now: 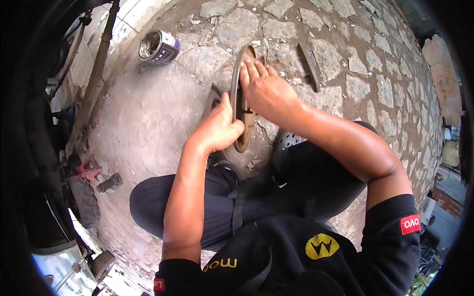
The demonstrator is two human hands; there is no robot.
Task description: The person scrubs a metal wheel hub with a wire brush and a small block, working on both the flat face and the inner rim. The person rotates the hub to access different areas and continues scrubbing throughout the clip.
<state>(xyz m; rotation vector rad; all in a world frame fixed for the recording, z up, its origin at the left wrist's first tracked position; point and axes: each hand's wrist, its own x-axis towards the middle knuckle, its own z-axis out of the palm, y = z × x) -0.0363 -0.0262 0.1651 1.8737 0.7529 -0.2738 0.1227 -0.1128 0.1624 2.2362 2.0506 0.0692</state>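
- Workpiece in the middle of the view: a long, narrow-looking brown part [238, 106] with a curved raised rim and a dark hollow inner side, stood nearly edge-on between both hands, above the ground in front of the crouching person's knees.
- Weight and feel, as I judge them from my remote seat: fairly light and stiff, probably thin metal or hard plastic; I cannot tell which. Its dull surface looks dusty more than slippery. I would not call it fragile, though a thin rim might flex under a hard push.
- Best hold, to my mind: the near-left rim, with an open palm bracing the inner side.
- Left hand [215, 130]: partly closed at the near-left edge, thumb laid across the rim, index finger straight and pointing far. I cannot see the other fingers, so how firm the hold is I cannot tell.
- Right hand [269, 93]: palm down and flattened, fingers extended close together against the far half; thumb hidden from me.
- Arms: both bare, both reaching from the near side; the right elbow bends wide to the right, the left forearm runs straighter.
- Far left, well apart, I see an open, dark-labelled metal can [165, 48]; far right, a dark, flat, narrow bar [309, 66].
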